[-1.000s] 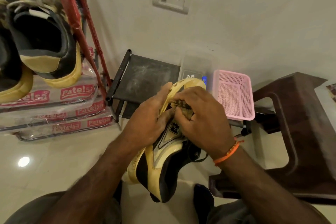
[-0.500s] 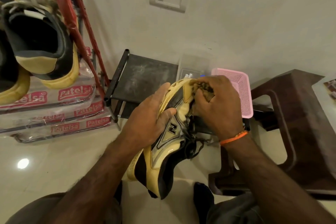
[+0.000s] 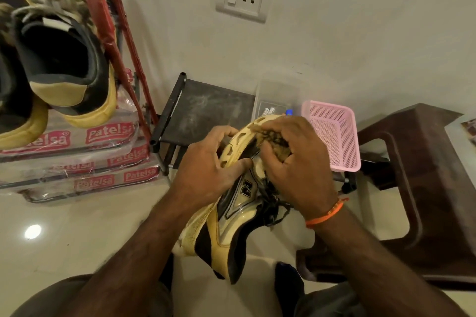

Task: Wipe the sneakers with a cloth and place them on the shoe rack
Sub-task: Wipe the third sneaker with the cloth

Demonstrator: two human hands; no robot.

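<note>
Shoe rack (image 3: 108, 33): seen at the upper left of the frame, with two sneakers (image 3: 64, 59) already set on it; whether these have been wiped cannot be told.
Left hand (image 3: 206, 175): clasped round the sole of the held sneaker (image 3: 231, 216) at the centre of the frame, thumb laid on its side.
Right hand (image 3: 296, 165): closed on a bunched cloth (image 3: 270, 136), which is pressed against the toe end.
Progress: wiping is judged under way on this sneaker.
Left to do: the wiping is to be finished and the sneaker placed on the rack.
</note>
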